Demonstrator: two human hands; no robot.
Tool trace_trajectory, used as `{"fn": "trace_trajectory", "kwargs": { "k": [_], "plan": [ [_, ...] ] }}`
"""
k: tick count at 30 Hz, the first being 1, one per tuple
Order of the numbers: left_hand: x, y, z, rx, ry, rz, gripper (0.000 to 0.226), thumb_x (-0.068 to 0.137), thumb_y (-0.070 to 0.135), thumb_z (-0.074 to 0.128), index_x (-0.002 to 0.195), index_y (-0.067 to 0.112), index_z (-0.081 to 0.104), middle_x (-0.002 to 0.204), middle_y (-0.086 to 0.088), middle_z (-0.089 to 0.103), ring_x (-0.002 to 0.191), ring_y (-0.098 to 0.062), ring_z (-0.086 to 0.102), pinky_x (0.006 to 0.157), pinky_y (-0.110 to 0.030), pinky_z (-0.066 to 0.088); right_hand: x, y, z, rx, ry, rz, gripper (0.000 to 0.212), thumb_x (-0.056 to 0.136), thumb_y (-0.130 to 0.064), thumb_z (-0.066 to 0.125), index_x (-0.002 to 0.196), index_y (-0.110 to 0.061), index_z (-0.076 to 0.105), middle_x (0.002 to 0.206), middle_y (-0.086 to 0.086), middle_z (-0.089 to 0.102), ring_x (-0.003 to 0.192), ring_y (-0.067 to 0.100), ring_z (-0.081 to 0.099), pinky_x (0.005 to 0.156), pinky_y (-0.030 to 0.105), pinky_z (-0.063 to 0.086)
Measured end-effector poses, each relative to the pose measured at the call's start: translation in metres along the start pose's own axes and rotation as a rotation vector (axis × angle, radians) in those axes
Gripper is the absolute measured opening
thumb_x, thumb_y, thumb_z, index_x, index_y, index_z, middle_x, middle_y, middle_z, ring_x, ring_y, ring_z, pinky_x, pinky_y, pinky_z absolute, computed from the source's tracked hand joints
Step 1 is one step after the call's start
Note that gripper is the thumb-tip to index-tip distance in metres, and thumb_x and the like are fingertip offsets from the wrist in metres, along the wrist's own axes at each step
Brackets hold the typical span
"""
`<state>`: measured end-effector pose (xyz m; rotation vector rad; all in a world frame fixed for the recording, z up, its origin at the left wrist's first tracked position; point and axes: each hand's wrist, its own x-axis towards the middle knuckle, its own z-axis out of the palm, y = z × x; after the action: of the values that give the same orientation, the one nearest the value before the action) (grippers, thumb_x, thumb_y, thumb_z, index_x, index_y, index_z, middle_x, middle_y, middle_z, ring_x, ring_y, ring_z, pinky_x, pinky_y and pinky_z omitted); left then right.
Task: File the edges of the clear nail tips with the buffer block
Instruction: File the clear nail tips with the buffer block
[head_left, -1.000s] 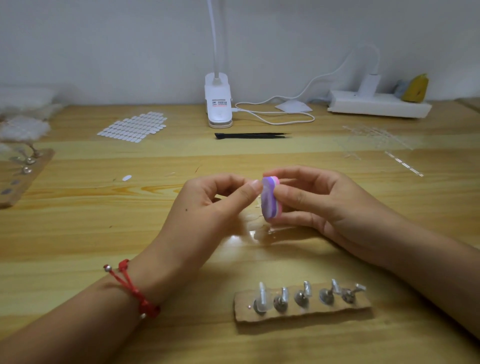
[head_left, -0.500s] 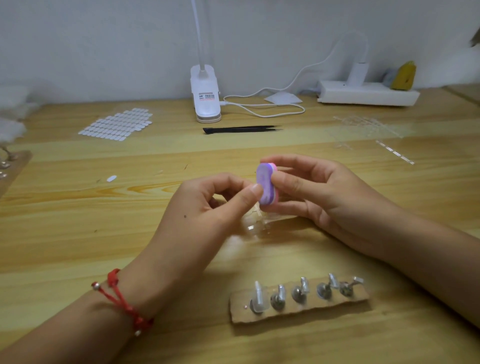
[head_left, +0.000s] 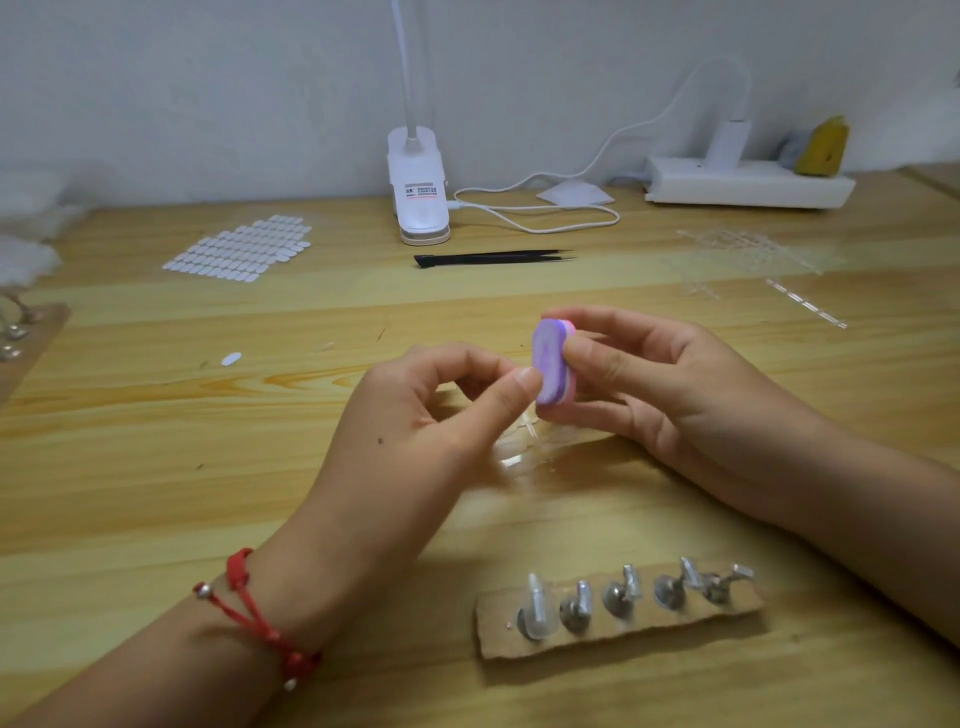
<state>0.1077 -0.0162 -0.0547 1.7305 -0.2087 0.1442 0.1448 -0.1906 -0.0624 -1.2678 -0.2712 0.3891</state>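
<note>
Change since a second ago: the buffer block (head_left: 551, 362) sits higher against the left fingertips. The thumb tip met its upper end then, and meets its lower half now. Both hands otherwise keep their places over the table (head_left: 156, 467).

Buffer block: one, purple face and pink back, upright, held clear of the table between the hands.
Right hand (head_left: 670, 395): grasps the block, thumb on its near edge, fingers behind.
Left hand (head_left: 415, 415): thumb and forefinger pinched together against the purple face. Whether a clear nail tip sits in the pinch I cannot tell.
Red cord bracelet (head_left: 254, 610): one, on the left wrist.
Clear plastic pieces (head_left: 524, 447): a small glinting heap under the hands — count not readable.
Cardboard strip (head_left: 649, 631): one, nearest me, bearing five metal stands (head_left: 621, 597).
Sheet of white oval tabs (head_left: 239, 249): one — plus one loose oval (head_left: 231, 358).
Black tweezers (head_left: 493, 257): one pair.
Clip lamp (head_left: 418, 192): one.
Power strip (head_left: 748, 187): one.
</note>
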Motion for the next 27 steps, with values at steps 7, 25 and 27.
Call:
{"fn": "trace_trajectory", "kwargs": {
  "k": [7,25,27],
  "plan": [
    [-0.0006,-0.0008,-0.0006,0.025,-0.005,-0.004,0.018,0.069,0.039,0.065,0.064,0.022,0.069,0.064,0.005,0.060,0.048,0.001,0.054,0.048,-0.006,0.040,-0.0008,-0.0014,0.0002,0.037,0.009,0.005,0.029,0.075,-0.016,0.066,0.103,-0.010,0.070,0.086,0.008,0.073,0.076,0.014,0.071,0.070,0.024,0.057],
    [0.0018,-0.0028,-0.0036,0.003,0.092,-0.047,0.025,0.059,0.042,0.069,0.069,0.020,0.075,0.076,-0.002,0.071,0.063,-0.001,0.063,0.060,-0.007,0.044,-0.0043,-0.0010,0.0039,0.017,-0.009,0.051,0.032,0.071,-0.002,0.075,0.097,-0.020,0.075,0.097,0.008,0.073,0.085,0.020,0.072,0.070,0.028,0.057],
    [0.0016,-0.0031,-0.0044,0.012,0.075,-0.042,0.025,0.061,0.042,0.067,0.072,0.020,0.075,0.075,0.000,0.071,0.064,0.001,0.062,0.061,-0.006,0.043,-0.0046,-0.0016,0.0042,0.043,-0.011,0.053,0.034,0.070,0.000,0.074,0.096,-0.021,0.076,0.095,0.008,0.074,0.085,0.020,0.072,0.071,0.028,0.057]
  ]
}}
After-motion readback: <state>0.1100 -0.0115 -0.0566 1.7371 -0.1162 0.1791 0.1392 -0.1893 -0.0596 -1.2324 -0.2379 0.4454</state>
